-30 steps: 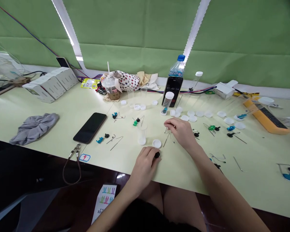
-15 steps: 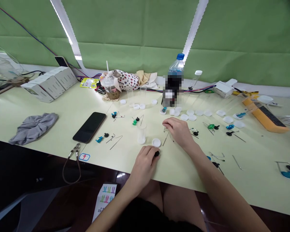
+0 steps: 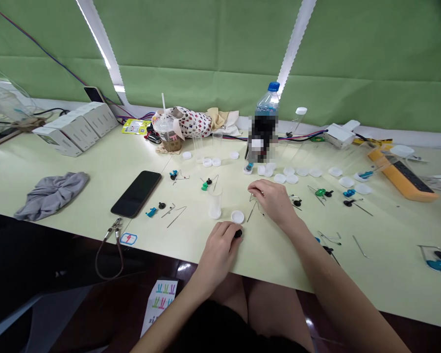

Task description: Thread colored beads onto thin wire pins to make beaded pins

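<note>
My left hand [image 3: 220, 245] rests at the table's front edge, fingers curled around a small black plastic piece [image 3: 238, 234] that pokes out at the fingertips. Just beyond it lies a round white cap [image 3: 237, 217], and beside that a clear plastic tube [image 3: 215, 201] stands upright. My right hand [image 3: 272, 200] is lowered to the table with thumb and fingers pinched together. Thin bent metal rods [image 3: 253, 208] lie under and beside its fingers; whatever sits in the pinch is hidden. To its right is another black piece [image 3: 297, 203] with metal rods.
Small sets of blue, green and black parts with rods are spread about, such as a green piece [image 3: 205, 186]. Several white caps [image 3: 302, 171] lie farther back. Left are a phone [image 3: 136, 193] and grey cloth [image 3: 53, 195]; a bottle [image 3: 267, 105] and orange power strip [image 3: 404, 176] stand behind.
Almost nothing differs. Both hands keep their places and finger positions, with only a very slight shift of the right hand.
</note>
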The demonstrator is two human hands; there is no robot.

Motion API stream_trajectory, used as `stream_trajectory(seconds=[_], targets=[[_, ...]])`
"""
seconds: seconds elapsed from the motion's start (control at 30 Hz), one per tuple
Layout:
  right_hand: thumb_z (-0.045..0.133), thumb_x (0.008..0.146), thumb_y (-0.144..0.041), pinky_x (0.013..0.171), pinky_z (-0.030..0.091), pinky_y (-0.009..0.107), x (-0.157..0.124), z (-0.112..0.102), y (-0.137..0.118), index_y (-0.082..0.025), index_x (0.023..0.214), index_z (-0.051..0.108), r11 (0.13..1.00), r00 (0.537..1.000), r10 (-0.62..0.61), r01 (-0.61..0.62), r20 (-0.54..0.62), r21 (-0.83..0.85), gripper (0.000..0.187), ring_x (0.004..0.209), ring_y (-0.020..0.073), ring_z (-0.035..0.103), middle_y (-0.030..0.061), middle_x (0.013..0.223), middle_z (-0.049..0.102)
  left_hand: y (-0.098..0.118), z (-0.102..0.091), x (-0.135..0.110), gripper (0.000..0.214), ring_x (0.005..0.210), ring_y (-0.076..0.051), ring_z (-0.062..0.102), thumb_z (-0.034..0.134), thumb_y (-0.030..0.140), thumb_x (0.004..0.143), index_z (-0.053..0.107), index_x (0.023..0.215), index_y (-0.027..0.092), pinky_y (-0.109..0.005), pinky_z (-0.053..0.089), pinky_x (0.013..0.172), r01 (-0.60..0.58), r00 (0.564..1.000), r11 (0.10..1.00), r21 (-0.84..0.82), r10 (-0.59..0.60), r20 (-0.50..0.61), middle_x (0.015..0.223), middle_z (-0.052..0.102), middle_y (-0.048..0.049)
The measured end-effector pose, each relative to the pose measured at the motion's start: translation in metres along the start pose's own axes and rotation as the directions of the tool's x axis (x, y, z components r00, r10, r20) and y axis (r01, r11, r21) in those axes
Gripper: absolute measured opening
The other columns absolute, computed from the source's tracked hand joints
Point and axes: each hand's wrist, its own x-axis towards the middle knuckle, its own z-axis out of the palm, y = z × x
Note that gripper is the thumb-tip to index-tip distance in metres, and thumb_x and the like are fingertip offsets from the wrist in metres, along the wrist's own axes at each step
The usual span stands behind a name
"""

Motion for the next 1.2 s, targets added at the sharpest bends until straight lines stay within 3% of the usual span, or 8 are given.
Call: stream_trajectory(seconds=[0.6,0.87,1.03,1.2], targets=[[0.053,0.091,-0.015,0.063,0.035,0.026,-0.011,-0.014,-0.003,-0.021,0.085,0.062,0.994,0.995,0.023,-0.011,0.101,-0.112,0.012,0.073,0.0159,0.063,0.0005,0.085,0.071,0.002,-0.001,0.0,0.024,0.102,-0.023,0.056,0.053,0.007,0.09,0.057,0.107,0.023,-0.037,0.049,0.089,0.019,1.0,1.0,-0.007,-0.019,0.018,0.107,0.063,-0.0049],[0.047,0.093,-0.015,0.057,0.027,0.027,-0.018,-0.024,-0.005,-0.02,0.083,0.065,0.965,0.977,0.07,-0.016,0.2,-0.26,0.021,0.074,0.0182,0.061,0.005,0.084,0.07,0.001,0.0,-0.001,0.024,0.102,-0.022,0.056,0.053,0.006,0.09,0.057,0.108,0.023,-0.037,0.049,0.089,0.014,1.0,1.0,-0.012,-0.013,0.01,0.108,0.063,-0.0044],[0.046,0.093,-0.016,0.055,0.023,0.028,-0.022,-0.021,-0.004,-0.018,0.08,0.066,0.949,0.968,0.095,-0.018,0.232,-0.316,0.023,0.069,0.0175,0.057,0.0075,0.081,0.066,0.0,0.001,0.0,0.024,0.101,-0.021,0.055,0.053,0.007,0.091,0.057,0.109,0.023,-0.036,0.049,0.089,0.006,1.0,1.0,-0.013,-0.006,0.004,0.109,0.063,-0.0039],[0.047,0.094,-0.016,0.056,0.025,0.028,-0.023,-0.015,-0.003,-0.017,0.08,0.065,0.949,0.967,0.098,-0.021,0.234,-0.315,0.023,0.079,0.0186,0.058,0.0089,0.087,0.064,-0.001,0.001,-0.001,0.024,0.101,-0.021,0.055,0.053,0.007,0.091,0.056,0.109,0.023,-0.037,0.048,0.089,0.003,1.0,1.0,-0.011,-0.003,0.002,0.109,0.063,-0.004]])
